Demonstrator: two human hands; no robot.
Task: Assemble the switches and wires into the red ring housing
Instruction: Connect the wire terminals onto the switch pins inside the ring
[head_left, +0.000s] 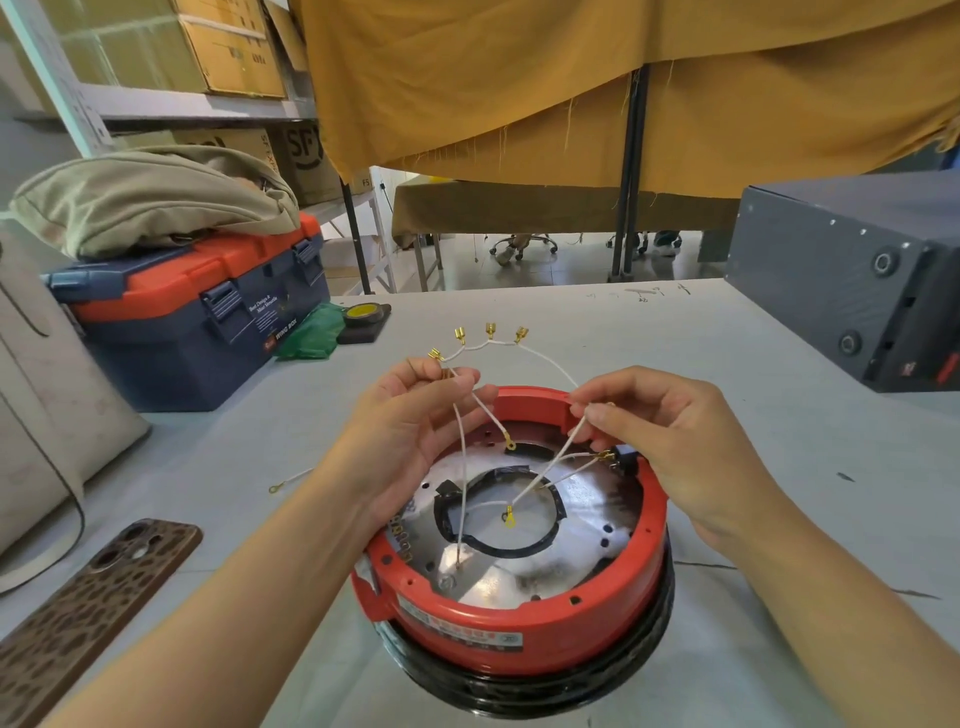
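Centre frame: left hand (410, 415) and right hand (660, 415) fingers pinch white wires (488, 345) above red ring housing (519, 618) on table (753, 519).

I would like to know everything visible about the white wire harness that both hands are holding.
The white wire harness is a set of thin white wires ending in brass-coloured terminals. Four flag terminals stand along an arch between the left hand and the right hand, which pinch it above the red ring housing. Further strands hang down into the housing; two end in ring terminals.
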